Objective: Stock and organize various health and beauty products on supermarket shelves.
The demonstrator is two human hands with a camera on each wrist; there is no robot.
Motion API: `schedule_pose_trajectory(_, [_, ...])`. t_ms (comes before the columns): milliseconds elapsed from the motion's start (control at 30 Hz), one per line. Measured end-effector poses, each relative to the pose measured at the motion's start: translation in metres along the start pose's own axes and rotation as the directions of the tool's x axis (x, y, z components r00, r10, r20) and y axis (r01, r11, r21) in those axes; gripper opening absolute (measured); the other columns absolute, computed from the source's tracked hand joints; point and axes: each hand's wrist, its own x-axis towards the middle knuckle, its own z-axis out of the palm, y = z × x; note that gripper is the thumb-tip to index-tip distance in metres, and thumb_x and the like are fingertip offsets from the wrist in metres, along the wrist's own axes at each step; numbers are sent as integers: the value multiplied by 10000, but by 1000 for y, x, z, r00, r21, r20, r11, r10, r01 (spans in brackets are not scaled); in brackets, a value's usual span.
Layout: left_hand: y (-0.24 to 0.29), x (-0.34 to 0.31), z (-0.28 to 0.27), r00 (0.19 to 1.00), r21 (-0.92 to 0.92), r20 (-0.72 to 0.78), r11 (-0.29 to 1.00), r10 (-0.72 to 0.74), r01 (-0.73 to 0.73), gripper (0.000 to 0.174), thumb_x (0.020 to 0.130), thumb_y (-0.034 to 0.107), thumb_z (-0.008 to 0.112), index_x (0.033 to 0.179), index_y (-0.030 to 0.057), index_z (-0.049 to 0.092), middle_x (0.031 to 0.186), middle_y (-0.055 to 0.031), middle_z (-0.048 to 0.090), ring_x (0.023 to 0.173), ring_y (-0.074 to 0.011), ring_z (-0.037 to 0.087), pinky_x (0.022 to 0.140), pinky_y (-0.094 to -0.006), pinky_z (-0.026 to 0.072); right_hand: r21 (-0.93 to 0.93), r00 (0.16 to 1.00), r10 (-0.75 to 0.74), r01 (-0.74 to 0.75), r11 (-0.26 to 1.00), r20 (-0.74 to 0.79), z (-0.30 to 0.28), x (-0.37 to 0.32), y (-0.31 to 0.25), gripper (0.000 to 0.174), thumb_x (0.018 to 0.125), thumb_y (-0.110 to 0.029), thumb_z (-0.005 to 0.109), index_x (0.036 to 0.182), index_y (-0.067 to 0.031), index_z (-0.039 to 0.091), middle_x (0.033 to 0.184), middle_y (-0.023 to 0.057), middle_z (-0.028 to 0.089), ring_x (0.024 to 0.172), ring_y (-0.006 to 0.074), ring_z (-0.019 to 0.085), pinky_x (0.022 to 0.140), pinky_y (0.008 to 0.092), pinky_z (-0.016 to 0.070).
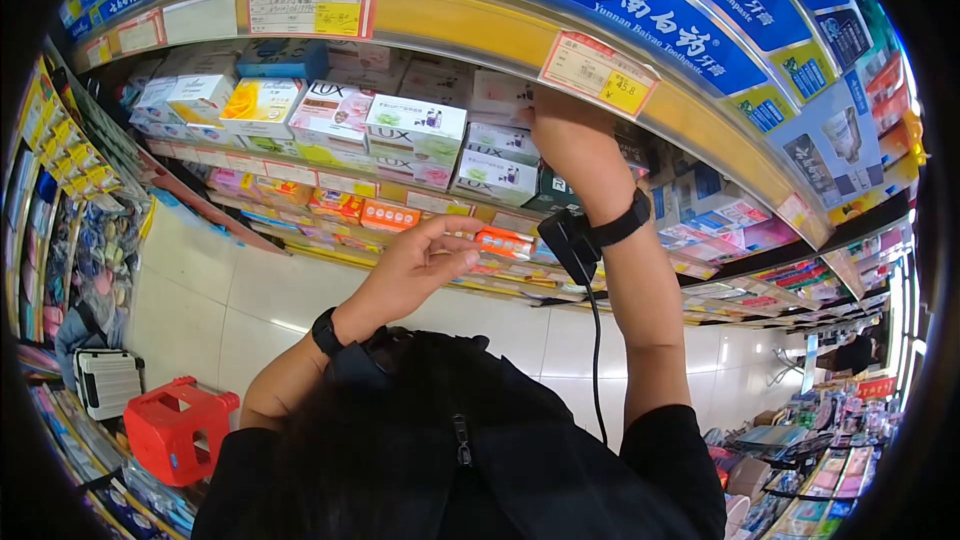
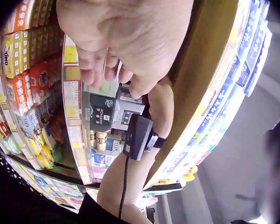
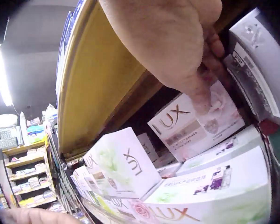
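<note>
Up under the yellow shelf rail (image 1: pixel 470 25) with the right hand (image 1: pixel 570 140), just below the rail's price tag (image 1: pixel 598 73). Thumb (image 3: pixel 199 95) flat on the face of the pink Lux box (image 3: pixel 191 126), deep in the row beneath the rail. Other fingers bent toward the box's top edge and mostly hidden, so no telling whether pinched on the box or merely touching it.

Left hand (image 1: pixel 415 265) well below the rail, raised in mid-air before the lower shelves. Fingers loosely curled, holding nothing, touching nothing.

Just below the rail and in front of the pink box, a green-and-white Lux box (image 3: pixel 123 163), tilted on the stack rather than square, with more Lux cartons under and beside it. Hard against the pink box, further in under the rail, a grey carton (image 3: pixel 256 60).

Probable trouble:
- **Knocked box:** little room between rail and stack, hence a risk of nudging the tilted box off the front with wrist or forearm. A long drop from there to the tiled floor (image 1: pixel 230 300) far below the rail, with no hand underneath to catch.
- **Dragged neighbours:** tight packing around the pink box, hence a risk of pulling other cartons forward with it.
- **Slip:** a smooth carton face under a lone thumb, likely to slide without a firmer hold.
</note>
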Motion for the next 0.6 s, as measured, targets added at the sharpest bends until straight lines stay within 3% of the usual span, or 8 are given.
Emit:
schedule_pose_trajectory(67, [0,-1,0,1000,3,-6,1000,-12,12,363,952,99,594,1300,28,514,1230,-47,582,1135,-156,587,895,-285,490,14,997,0,1,1000,-81,6,2,3,414,779,-186,725,1117,26,614,1092,233,617,1038,411,584,912,466,453])
schedule_pose_trajectory(300, [1,2,-1,1000,-19,12,1000,-15,15,343,959,97,583,1290,28,520,1201,-48,590,1113,-143,592,907,-279,480,-48,992,4,-10,999,-129,3,7,2,406,773,-167,714,1108,40,614,1079,233,622,1034,393,593,919,447,459])
schedule_pose_trajectory(367, [1,2,-1,1000,-21,16,1000,-16,17,339,961,97,580,1288,28,521,1192,-47,592,1112,-141,592,910,-279,478,169,946,195,-244,955,260,-9,11,-1,389,882,-113,485,1251,-21,564,1250,213,580,1173,373,543,1033,481,385])
schedule_pose_trajectory(400, [-1,2,-1,1000,-24,10,1000,-8,8,338,962,98,580,1287,28,522,1182,-46,596,1110,-139,593,910,-278,478,168,945,196,-244,955,260,-3,9,1,389,882,-113,485,1251,-21,564,1250,213,580,1173,373,543,1033,481,385])
schedule_pose_trajectory(433, [-2,3,-2,1000,-26,4,1000,1,-1,336,962,100,580,1285,29,523,1172,-45,600,1107,-137,594,911,-278,478,25,995,96,-97,995,32,8,5,5,360,831,-147,595,1157,4,599,1144,218,610,1103,377,570,976,460,423])
schedule_pose_trajectory(467, [-2,3,-3,1000,-26,3,1000,2,-2,336,962,100,580,1285,29,523,1172,-45,600,1107,-137,594,911,-278,478,-148,983,-48,22,989,-178,13,4,7,361,780,-181,706,1064,29,634,1037,222,639,1033,382,597,919,440,461])
schedule_pose_trajectory(600, [-4,4,-5,1000,-24,7,1000,-16,16,334,962,100,581,1284,29,524,1154,-46,607,1099,-130,595,902,-271,477,-104,991,-59,46,993,-117,8,6,10,362,781,-195,705,1069,14,637,1051,217,640,1038,381,595,924,438,459])
